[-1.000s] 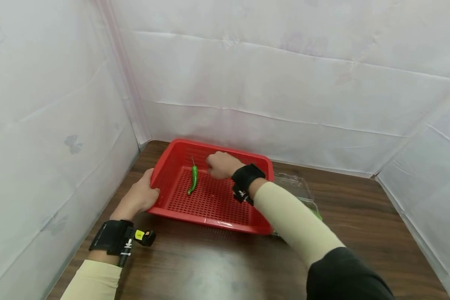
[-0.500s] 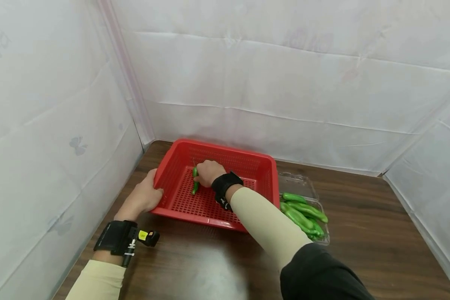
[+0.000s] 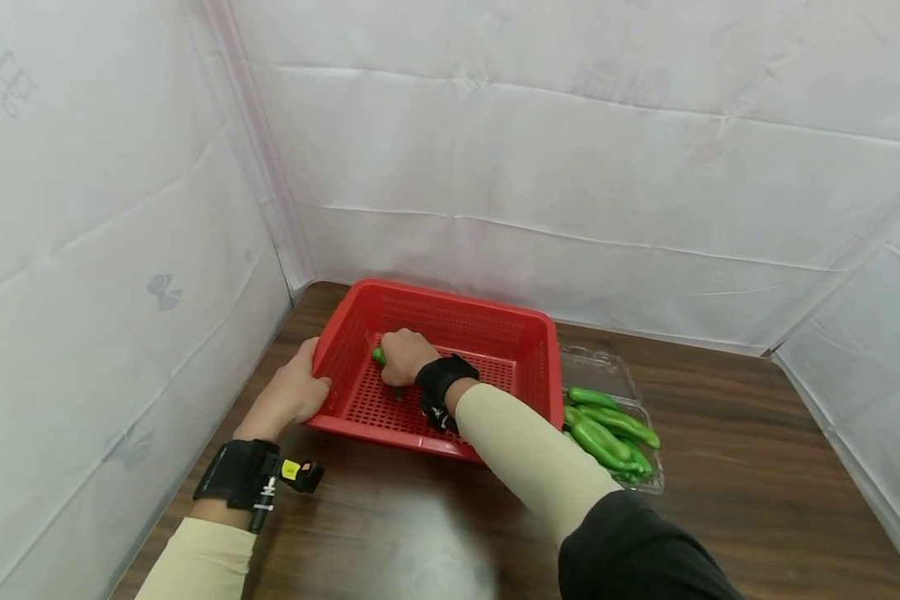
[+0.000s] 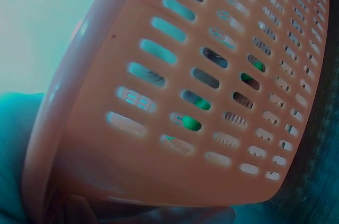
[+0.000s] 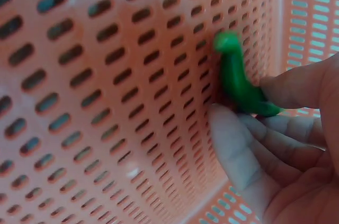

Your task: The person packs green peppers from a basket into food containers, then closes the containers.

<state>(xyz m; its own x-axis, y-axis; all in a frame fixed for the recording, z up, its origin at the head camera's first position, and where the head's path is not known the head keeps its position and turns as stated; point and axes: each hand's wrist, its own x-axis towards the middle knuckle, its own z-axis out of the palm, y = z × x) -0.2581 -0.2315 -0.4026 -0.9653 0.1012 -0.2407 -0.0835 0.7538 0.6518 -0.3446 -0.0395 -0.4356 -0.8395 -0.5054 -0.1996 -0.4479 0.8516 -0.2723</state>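
Observation:
My left hand [image 3: 292, 388] grips the left rim of a red perforated plastic basket [image 3: 487, 318], which sits on the table. Inside that basket, toward its left end, my right hand [image 3: 408, 358] pinches a green chili pepper [image 5: 237, 78] between thumb and fingers. In the right wrist view the pepper lies close to the perforated floor, one end poking out past the fingertips. Most of it is covered by the hand in the head view. Through the slots in the basket wall, bits of green show in the left wrist view.
Right of the basket lies a clear plastic clamshell box [image 3: 648, 408] holding several green peppers [image 3: 607, 442], its lid [image 3: 596, 367] folded back. The wood-grain table [image 3: 750, 467] meets white sheeting [image 3: 540, 167] at the back and both sides.
My right hand has moved left and down within the basket and now holds the chili pepper that lay there. The left hand keeps its hold on the rim.

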